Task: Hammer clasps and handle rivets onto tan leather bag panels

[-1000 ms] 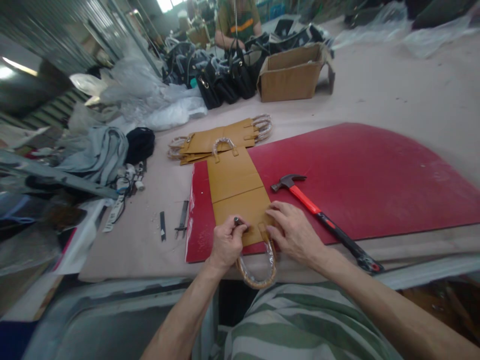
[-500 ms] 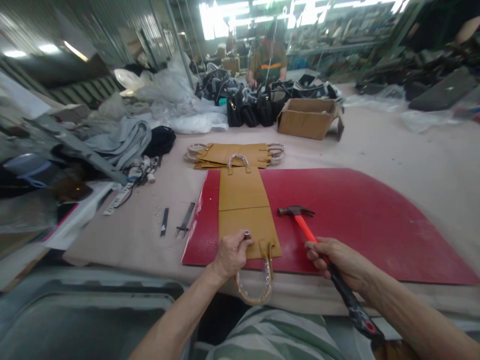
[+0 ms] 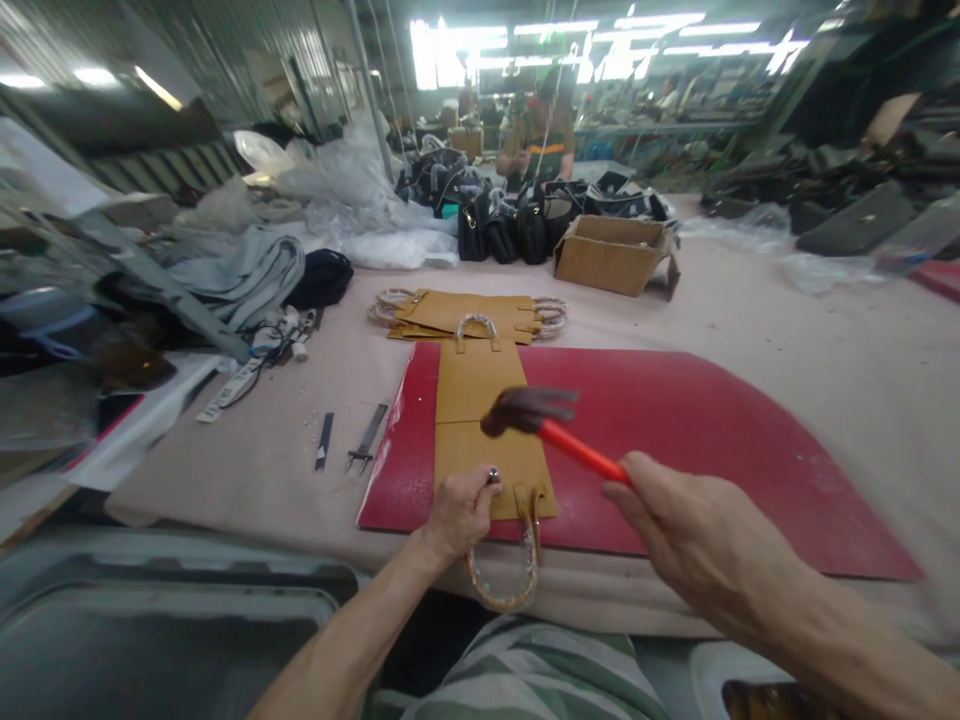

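While hands (image 3: pixel 459 510) clench, rod (image 3: pixel 493 476) left, hammer (image 3: pixel 555 436) right

Single head-worn view, forward and downward

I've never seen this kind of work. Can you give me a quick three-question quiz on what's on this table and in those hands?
1. What does the right hand hold?
2. True or false: the tan panel lies across the red board.
3. The left hand grips: a) a black bag, b) a small shiny-ended tool, c) grey fabric.

Key: 1: a hammer; 2: true; 3: b.
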The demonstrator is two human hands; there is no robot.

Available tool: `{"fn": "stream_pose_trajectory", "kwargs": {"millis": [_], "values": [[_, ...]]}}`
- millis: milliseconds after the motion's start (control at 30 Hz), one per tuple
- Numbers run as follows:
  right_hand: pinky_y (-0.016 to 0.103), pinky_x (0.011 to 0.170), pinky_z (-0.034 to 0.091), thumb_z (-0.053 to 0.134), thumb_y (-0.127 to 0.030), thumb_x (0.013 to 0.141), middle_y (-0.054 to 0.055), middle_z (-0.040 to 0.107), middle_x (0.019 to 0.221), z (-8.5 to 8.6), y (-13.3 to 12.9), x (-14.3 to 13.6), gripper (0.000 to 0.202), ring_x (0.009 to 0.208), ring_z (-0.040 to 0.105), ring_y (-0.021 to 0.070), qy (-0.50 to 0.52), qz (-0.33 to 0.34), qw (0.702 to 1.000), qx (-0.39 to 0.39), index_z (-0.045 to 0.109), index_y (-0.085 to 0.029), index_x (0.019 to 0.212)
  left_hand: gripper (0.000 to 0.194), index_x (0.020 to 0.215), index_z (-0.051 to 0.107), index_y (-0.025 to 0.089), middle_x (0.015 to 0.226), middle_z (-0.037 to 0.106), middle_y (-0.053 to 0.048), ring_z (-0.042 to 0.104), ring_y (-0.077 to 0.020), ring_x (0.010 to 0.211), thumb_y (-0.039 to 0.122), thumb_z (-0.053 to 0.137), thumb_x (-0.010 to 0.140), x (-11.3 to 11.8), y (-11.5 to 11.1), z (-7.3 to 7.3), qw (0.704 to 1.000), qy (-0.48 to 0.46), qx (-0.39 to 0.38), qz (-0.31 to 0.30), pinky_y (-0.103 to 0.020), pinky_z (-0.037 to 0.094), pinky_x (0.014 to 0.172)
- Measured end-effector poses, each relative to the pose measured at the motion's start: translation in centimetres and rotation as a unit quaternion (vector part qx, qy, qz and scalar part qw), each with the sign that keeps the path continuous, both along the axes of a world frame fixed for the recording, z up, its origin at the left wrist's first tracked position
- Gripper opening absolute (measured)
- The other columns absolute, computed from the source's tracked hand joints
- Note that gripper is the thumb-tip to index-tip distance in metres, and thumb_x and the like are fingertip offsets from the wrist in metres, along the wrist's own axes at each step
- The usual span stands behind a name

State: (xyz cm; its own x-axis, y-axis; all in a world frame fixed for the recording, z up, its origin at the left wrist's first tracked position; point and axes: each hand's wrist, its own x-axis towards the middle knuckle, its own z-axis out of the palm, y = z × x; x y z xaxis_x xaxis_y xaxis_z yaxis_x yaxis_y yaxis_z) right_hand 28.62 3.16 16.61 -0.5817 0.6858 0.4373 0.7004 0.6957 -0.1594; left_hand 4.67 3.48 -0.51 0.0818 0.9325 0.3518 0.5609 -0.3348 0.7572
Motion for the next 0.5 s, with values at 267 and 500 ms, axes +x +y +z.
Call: {"fn": "stream_pose_trajectory", "kwargs": {"millis": [267, 500], "values": [[0.029, 0.044, 0.02, 0.039, -0.028, 0.099, -0.005, 0.048, 0.05, -3.0, -1.1, 0.3, 0.024, 0.038, 0.04, 0.0119, -0.019, -0.01, 0.997, -0.08, 0.047, -0.024, 0.077, 0.013, 0.09, 0.064, 0.02, 0.078, 0.073, -0.005, 0.069, -0.0167, 0.071, 0.022, 0.051, 0.094, 0.0, 0.1, -0.2, 0.999, 0.026, -0.014, 0.013, -0.025, 0.048, 0.064], [0.027, 0.044, 0.037, 0.037, -0.065, 0.092, 0.001, 0.051, 0.053, -6.6, 3.2, 4.3, 0.052, 0.047, 0.046, 0.015, 0.12, -0.157, 0.919, -0.342, 0.045, -0.024, 0.06, 0.014, 0.088, 0.062, 0.022, 0.077, 0.071, -0.005, 0.071, -0.0178, 0.074, 0.022, 0.049, 0.093, 0.4, 0.0, 0.0, 1.0, 0.018, -0.017, 0.007, -0.025, 0.05, 0.066]]}}
